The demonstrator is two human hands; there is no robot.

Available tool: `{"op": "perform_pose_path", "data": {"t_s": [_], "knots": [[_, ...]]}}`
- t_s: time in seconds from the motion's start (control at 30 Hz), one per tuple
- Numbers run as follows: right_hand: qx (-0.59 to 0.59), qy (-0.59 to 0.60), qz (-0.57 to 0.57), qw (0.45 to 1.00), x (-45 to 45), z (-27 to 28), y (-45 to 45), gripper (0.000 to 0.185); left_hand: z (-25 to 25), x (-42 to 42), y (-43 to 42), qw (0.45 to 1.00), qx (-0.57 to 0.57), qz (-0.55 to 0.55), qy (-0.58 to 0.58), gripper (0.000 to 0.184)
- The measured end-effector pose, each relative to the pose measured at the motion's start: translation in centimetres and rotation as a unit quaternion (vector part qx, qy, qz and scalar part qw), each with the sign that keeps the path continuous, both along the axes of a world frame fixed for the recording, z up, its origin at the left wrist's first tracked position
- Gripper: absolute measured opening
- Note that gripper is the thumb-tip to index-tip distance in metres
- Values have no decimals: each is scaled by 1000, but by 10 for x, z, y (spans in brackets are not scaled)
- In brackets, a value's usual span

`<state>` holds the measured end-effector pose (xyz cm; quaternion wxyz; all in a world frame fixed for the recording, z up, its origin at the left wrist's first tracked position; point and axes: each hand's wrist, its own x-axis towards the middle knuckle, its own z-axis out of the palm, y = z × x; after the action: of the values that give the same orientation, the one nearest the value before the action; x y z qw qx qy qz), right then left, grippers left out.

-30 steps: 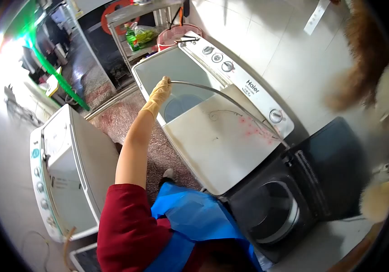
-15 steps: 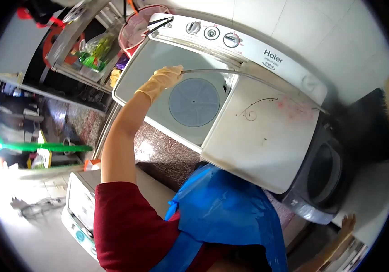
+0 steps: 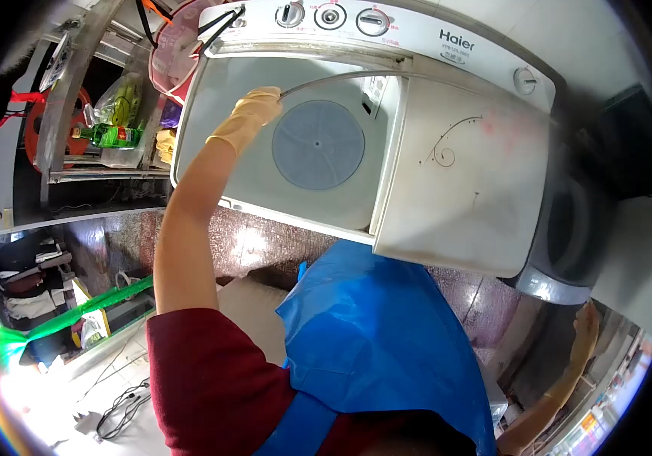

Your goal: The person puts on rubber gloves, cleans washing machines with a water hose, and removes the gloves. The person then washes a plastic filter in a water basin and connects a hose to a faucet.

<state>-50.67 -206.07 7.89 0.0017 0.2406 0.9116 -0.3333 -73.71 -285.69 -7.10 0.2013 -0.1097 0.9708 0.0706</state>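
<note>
Hose [image 3: 341,76], thin and grey, is what I have in my gloved left hand [image 3: 257,110]; the fingers are curled closed around it, seemingly at one end. From that hand it bows away to the right, over the open tub [image 3: 242,178] and the lid [image 3: 478,205] beside it, and I lose its far part toward the dark machine [image 3: 569,220]. Just right of the hand and a little nearer my body, the round disc [image 3: 318,144] lies at the tub's bottom.

The arc holds its shape in the air, so I judge it light and springy, easy to bend but eager to straighten. Its wall looks smooth, so it might slide in the grip if wet; it seems hardly fragile, though a sharp bend could kink it. I'd take hold close to the end, fingers fully wrapped.

My right hand [image 3: 585,327] is well apart from it, just beside the dark machine's silvery edge; I cannot tell how open it is or whether it holds anything.
</note>
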Motion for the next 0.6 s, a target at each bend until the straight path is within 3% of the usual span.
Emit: {"op": "perform_pose_path", "data": {"t_s": [0.13, 0.2, 0.23, 0.3, 0.43, 0.5, 0.53, 0.6], "knots": [[1, -17, -8, 1000, 6, 2, -11, 44, -16, 17, -3, 996, 23, -31, -81, 22], [-21, -42, -20, 999, 10, -3, -11, 45, -18, 32, 5, 976, 158, 19, -148, 24], [-20, -42, -23, 999, 11, -1, -17, 45, -18, 40, 11, 976, 159, 17, -149, 24], [-18, -108, -33, 993, 8, 2, -28, 48, -18, 51, 21, 944, 272, 115, -148, 21], [-28, -115, -26, 993, 14, -11, -26, 49, -42, 52, 31, 908, 362, 126, -172, 25], [-16, -125, -2, 992, 10, -14, -28, 51, -37, 56, 49, 833, 477, 235, -154, 29], [8, -133, 9, 991, 4, -7, -44, 52, -35, 55, 55, 832, 479, 234, -155, 29], [12, -140, 16, 990, -1, -8, -51, 52, -36, 52, 68, 734, 608, 261, -154, 30]]}}
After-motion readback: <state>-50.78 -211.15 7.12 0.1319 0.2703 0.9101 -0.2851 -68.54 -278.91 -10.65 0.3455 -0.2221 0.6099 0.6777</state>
